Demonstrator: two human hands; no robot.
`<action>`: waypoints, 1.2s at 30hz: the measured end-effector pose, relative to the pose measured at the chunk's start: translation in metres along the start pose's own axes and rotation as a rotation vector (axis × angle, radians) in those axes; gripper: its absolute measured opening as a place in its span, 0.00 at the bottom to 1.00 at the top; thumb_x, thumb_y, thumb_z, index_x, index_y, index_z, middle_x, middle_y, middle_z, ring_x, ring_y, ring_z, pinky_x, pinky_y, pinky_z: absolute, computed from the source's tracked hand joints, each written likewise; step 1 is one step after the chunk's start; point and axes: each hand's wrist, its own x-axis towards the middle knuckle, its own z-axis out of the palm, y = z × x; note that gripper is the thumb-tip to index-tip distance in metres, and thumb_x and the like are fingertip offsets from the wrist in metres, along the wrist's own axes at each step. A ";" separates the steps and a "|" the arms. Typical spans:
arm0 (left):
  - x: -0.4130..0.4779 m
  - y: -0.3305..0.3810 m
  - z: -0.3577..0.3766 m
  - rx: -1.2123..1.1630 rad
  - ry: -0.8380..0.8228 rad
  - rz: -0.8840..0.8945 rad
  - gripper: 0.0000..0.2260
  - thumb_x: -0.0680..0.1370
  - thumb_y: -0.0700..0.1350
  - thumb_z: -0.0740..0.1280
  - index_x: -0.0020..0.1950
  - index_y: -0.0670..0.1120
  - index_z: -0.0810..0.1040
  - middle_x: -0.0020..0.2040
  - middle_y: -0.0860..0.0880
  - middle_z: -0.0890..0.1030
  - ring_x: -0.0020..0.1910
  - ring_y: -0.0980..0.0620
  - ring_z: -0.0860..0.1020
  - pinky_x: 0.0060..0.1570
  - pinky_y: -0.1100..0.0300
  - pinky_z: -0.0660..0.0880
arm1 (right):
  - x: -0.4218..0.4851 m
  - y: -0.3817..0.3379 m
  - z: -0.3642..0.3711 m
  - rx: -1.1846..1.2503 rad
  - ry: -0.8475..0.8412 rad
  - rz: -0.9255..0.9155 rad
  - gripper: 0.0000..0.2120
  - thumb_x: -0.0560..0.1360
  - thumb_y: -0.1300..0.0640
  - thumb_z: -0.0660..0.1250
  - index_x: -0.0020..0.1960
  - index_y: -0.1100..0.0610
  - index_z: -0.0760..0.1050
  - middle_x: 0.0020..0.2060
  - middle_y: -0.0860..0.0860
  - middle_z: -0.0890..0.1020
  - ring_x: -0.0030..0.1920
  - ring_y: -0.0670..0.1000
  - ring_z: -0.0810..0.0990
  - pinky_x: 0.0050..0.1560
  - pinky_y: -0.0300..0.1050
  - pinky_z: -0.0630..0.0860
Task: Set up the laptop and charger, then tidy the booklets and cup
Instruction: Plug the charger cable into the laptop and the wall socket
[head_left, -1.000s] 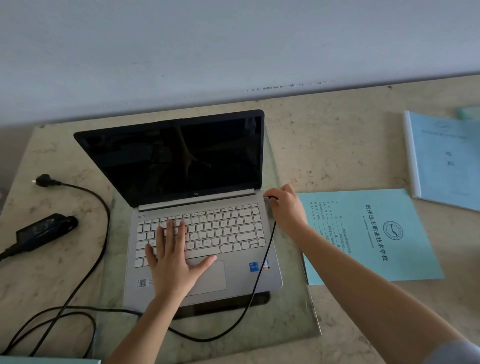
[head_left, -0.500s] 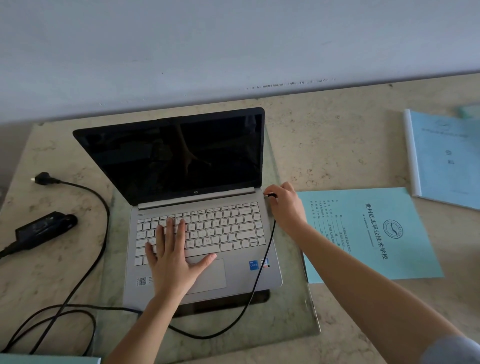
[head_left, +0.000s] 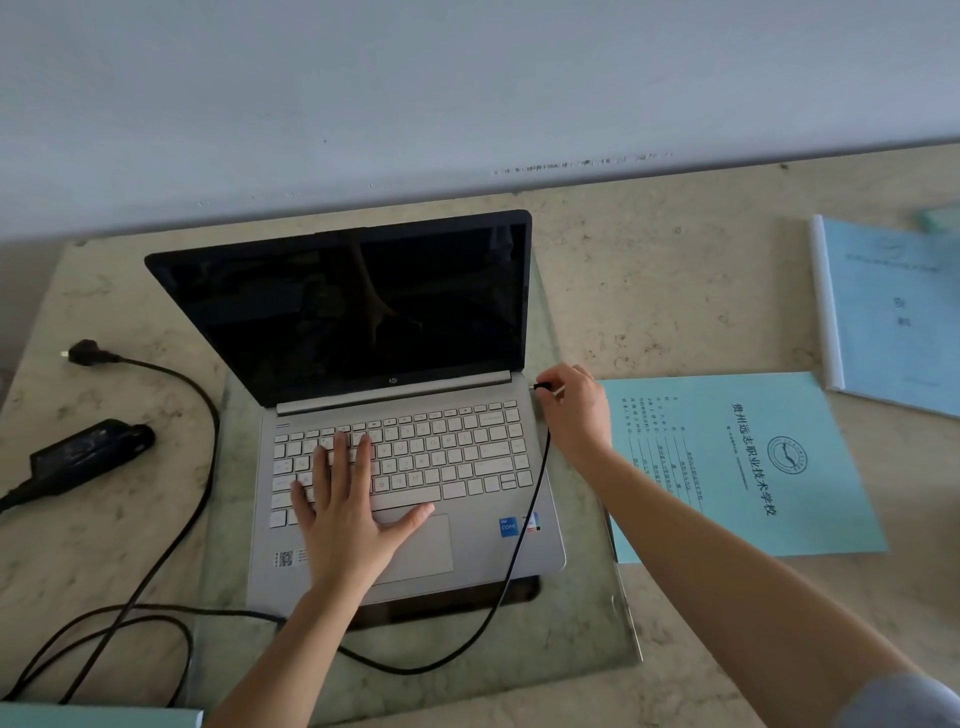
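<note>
In the head view, the open laptop (head_left: 395, 415), its screen dark, sits on a glass sheet (head_left: 582, 639) laid over the marble desk (head_left: 675, 291). The left hand (head_left: 348, 509) lies flat and spread on the keyboard and palm rest, holding nothing and steadying the machine. The right hand (head_left: 574, 410) pinches the charger plug (head_left: 543, 386) at the laptop's right edge near the hinge; whether the plug is fully seated cannot be told. Its cable (head_left: 524, 519) runs down over the laptop's right side, loops across the front and heads left toward the power brick (head_left: 88, 457). The wall plug (head_left: 83, 352) lies loose on the desk, connected to nothing.

The step in hand looks like the charger connection. Next probably comes pressing the plug home, then taking the wall plug to a socket, none of which is visible.

One teal booklet (head_left: 743, 462) lies just right of the glass, a blue booklet (head_left: 893, 312) farther right, untidied. No cup or other container shows.
</note>
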 end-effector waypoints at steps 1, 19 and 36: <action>0.000 0.000 0.000 -0.001 0.000 0.000 0.50 0.63 0.79 0.46 0.76 0.50 0.54 0.78 0.45 0.56 0.76 0.41 0.54 0.70 0.37 0.54 | 0.000 -0.001 0.000 0.021 0.020 0.020 0.06 0.75 0.61 0.67 0.51 0.56 0.79 0.47 0.51 0.81 0.43 0.51 0.79 0.46 0.49 0.79; 0.001 0.000 0.003 0.010 0.006 0.003 0.50 0.63 0.79 0.46 0.76 0.49 0.57 0.77 0.45 0.57 0.75 0.41 0.56 0.70 0.37 0.54 | -0.010 -0.011 0.004 0.118 0.126 0.137 0.09 0.73 0.60 0.70 0.53 0.52 0.81 0.45 0.49 0.85 0.43 0.48 0.81 0.44 0.42 0.77; -0.005 0.001 0.001 -0.080 -0.006 0.002 0.49 0.63 0.79 0.46 0.77 0.52 0.48 0.79 0.49 0.46 0.77 0.46 0.44 0.72 0.40 0.42 | -0.053 -0.021 0.006 -0.097 -0.109 -0.035 0.21 0.72 0.61 0.64 0.65 0.50 0.71 0.64 0.48 0.74 0.63 0.53 0.69 0.56 0.48 0.71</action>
